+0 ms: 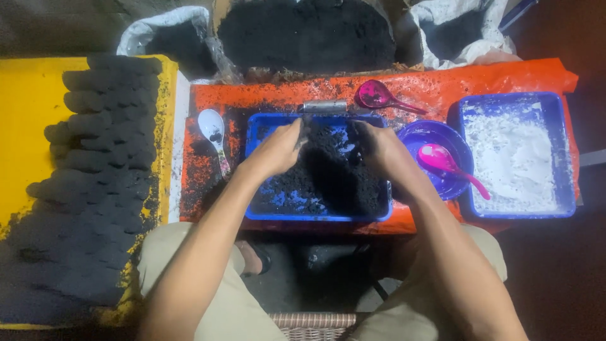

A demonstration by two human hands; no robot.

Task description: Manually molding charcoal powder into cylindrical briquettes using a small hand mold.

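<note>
Fingers: left hand (276,150) and right hand (379,148) curled, gathering black powder (322,183) | holder: blue tray (315,216), orange tabletop (265,98) | step: kneading | next, judged: firm squeeze.

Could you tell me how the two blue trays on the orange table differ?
The middle tray holds black, crumbly powder, while the right tray holds white powder. Both hands, the left hand and the right hand, work in the middle tray; no hand touches the right tray. The middle tray's rim is smeared with black; the right tray's is cleaner. Both are blue, rectangular and shallow.
</note>
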